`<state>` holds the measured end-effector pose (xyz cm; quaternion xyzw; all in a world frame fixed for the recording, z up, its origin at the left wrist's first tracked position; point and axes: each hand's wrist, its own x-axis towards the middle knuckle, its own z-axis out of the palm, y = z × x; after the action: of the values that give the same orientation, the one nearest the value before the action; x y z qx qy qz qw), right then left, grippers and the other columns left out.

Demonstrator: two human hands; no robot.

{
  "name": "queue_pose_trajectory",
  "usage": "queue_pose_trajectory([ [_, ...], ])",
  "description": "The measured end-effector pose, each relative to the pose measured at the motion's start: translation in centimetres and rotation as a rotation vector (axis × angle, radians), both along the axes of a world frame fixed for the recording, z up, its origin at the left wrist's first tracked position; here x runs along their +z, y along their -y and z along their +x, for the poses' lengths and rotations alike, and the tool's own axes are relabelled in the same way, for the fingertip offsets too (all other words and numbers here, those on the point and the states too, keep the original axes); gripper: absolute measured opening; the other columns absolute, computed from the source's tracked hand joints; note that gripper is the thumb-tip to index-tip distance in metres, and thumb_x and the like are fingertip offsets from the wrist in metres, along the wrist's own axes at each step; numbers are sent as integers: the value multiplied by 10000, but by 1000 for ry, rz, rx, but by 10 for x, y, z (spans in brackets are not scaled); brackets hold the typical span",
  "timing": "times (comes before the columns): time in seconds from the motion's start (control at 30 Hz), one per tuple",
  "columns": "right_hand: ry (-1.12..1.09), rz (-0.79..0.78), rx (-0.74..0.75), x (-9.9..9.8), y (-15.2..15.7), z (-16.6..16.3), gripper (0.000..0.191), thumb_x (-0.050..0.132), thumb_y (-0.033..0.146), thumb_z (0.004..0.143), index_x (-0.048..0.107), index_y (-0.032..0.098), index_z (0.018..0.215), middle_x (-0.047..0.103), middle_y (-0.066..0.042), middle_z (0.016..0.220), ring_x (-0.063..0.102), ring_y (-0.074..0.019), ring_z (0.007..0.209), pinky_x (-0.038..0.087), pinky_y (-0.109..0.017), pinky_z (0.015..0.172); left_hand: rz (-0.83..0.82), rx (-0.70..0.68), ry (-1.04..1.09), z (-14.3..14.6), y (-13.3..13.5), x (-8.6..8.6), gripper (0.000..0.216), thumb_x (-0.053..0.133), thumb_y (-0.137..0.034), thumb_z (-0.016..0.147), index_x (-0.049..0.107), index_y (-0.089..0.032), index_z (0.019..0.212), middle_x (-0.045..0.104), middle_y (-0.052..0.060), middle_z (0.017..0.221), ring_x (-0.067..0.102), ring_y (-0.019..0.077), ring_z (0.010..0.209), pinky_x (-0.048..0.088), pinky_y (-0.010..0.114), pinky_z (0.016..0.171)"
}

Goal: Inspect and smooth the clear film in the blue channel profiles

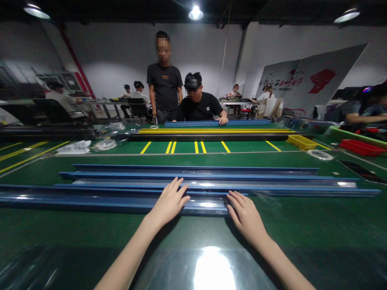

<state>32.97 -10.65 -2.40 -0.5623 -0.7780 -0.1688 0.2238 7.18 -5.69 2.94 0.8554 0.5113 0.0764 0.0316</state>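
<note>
A long blue channel-shaped rail [99,200], with a glossy clear surface, lies nearest me across the green table. My left hand [169,203] rests over it, fingers stretched toward the far edge and thumb spread to the right. At the rail's right end is my right hand [246,213], its fingers extended and slightly bent, touching the end. Neither hand is closed around the rail. Just beyond, more blue rails [272,184] lie side by side, roughly parallel to the near one. The undersides of both hands are hidden.
Farther back on the table [193,237] lie yellow strips [217,131] and a dark bar. A yellow tray [301,142], a red tray [361,148] and a phone [361,172] are to the right. Opposite, a seated person touches another blue rail [248,123]; another person stands beside.
</note>
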Motion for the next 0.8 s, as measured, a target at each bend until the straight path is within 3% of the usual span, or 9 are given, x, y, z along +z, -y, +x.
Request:
queue_pose_trajectory([
  [0.13, 48, 5, 50, -2, 4, -12, 397, 369, 323, 841, 509, 123, 1154, 501, -96, 1216, 402, -219, 1154, 344, -369, 924, 32, -129, 39, 19, 7, -12, 453, 326, -408, 863, 375, -197, 1261, 304, 72, 1363, 192, 207, 1276, 235, 389, 1024],
  [0.3, 46, -37, 84, 5, 7, -10, 395, 364, 340, 846, 505, 148, 1161, 484, -88, 1236, 400, -201, 1159, 348, -355, 920, 31, -152, 4, 23, 9, -20, 458, 292, -442, 865, 352, -248, 1276, 297, 40, 1369, 170, 219, 1281, 225, 427, 1018],
  [0.5, -34, -25, -33, 12, 2, 14, 359, 331, 338, 857, 565, 154, 1057, 554, -83, 1150, 477, -188, 1070, 369, -347, 878, -106, -37, -44, 3, 0, -6, 459, 411, -457, 818, 360, -338, 1258, 199, 33, 1407, 85, 254, 1292, 228, 440, 999],
  [0.67, -77, -9, -96, 15, -1, 25, 331, 332, 334, 855, 598, 168, 963, 606, -66, 1053, 525, -181, 988, 384, -331, 843, -188, 76, -108, -17, -2, 10, 479, 536, -386, 756, 415, -353, 1218, 234, 45, 1395, 115, 274, 1285, 265, 435, 975],
  [0.8, -38, -1, -101, 11, 0, 18, 304, 352, 296, 842, 599, 168, 965, 609, -69, 1042, 519, -193, 987, 382, -337, 829, -183, 122, -128, -24, -2, 17, 429, 518, -355, 770, 450, -347, 1193, 274, 39, 1379, 154, 279, 1279, 282, 456, 957],
])
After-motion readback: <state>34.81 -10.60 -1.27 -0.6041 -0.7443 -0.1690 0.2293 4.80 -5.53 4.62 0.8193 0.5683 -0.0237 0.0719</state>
